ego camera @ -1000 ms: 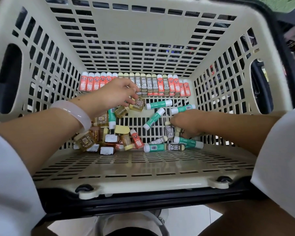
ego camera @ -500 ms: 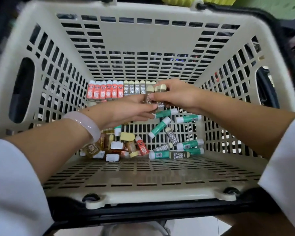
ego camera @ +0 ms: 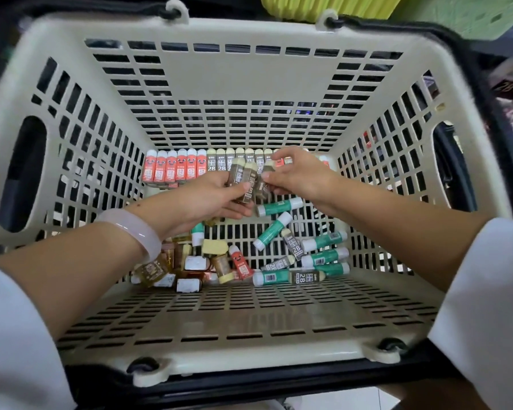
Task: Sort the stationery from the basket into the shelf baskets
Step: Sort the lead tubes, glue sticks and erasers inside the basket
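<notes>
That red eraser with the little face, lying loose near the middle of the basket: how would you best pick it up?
Pinch the red eraser across its long flat sides near the white cap end, coming straight down from above. It lies tilted among the yellowish erasers, cap pointing away, with its upper half free; the lower end looks wedged against neighbours, so a sideways approach would likely bump them.

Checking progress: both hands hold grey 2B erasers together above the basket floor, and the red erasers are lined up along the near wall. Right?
Not quite. The head view shows the red erasers lined along the far wall, not the near one. The left hand and right hand do hold the grey 2B erasers.
</notes>
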